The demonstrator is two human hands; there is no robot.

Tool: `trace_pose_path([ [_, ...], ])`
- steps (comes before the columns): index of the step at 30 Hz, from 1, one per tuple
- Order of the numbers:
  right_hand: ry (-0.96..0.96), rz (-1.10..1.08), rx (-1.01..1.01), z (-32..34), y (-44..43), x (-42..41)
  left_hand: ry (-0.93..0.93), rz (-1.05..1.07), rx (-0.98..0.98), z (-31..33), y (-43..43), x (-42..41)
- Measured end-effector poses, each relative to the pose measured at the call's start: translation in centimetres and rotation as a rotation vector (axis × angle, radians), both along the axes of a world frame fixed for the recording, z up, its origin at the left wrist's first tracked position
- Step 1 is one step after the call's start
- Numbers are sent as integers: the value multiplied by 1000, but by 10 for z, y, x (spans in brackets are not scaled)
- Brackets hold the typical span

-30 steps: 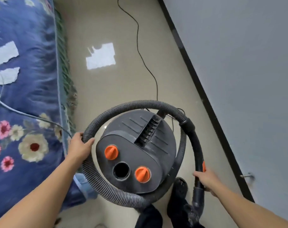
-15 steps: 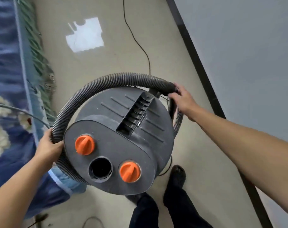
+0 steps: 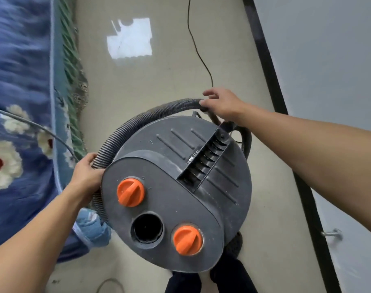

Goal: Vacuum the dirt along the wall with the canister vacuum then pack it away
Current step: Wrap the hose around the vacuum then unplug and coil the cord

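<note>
The dark grey canister vacuum (image 3: 176, 187) fills the middle of the view, seen from above, with two orange knobs and an open round port on its lid. Its ribbed grey hose (image 3: 138, 120) curls around the canister's left and far sides. My left hand (image 3: 86, 174) grips the hose at the canister's left edge. At the far side my right hand (image 3: 220, 104) holds the hose end, thumb and lower fingers on it, index finger lifted. The black power cord (image 3: 198, 51) runs away over the floor.
A bed with a blue floral cover (image 3: 21, 123) lies along the left. The pale wall with a black baseboard (image 3: 271, 77) runs down the right, a metal hook (image 3: 332, 233) on it. Beige floor stretches ahead. My dark shoes (image 3: 233, 271) stand below the canister.
My right hand left the hose handle at the lower right and reached to the hose at the canister's far side. The canister now looks larger and closer. My left hand kept its grip.
</note>
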State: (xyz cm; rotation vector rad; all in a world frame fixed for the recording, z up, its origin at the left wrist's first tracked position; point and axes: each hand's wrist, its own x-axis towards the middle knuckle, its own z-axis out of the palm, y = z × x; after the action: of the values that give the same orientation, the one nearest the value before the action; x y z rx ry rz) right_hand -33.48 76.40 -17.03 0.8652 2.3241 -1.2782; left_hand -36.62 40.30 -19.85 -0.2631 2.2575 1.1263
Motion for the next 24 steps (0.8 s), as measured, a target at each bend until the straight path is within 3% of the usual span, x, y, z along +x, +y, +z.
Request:
trace_pose_path([
  [4,-46,144,139,0,-19,-17,-25,65,139,15,-2,-22],
  [7,20,274,309,12,-41,-38,25,77,191,33,-18,-33],
  [13,334,537,600,47,-108,-84,90,-227,198,73,-23,-28],
  [17,342,717,641,46,-107,-89,78,-286,248,90,-26,-22],
  [24,336,484,616,65,-55,-60,141,-205,235,102,-38,-16],
])
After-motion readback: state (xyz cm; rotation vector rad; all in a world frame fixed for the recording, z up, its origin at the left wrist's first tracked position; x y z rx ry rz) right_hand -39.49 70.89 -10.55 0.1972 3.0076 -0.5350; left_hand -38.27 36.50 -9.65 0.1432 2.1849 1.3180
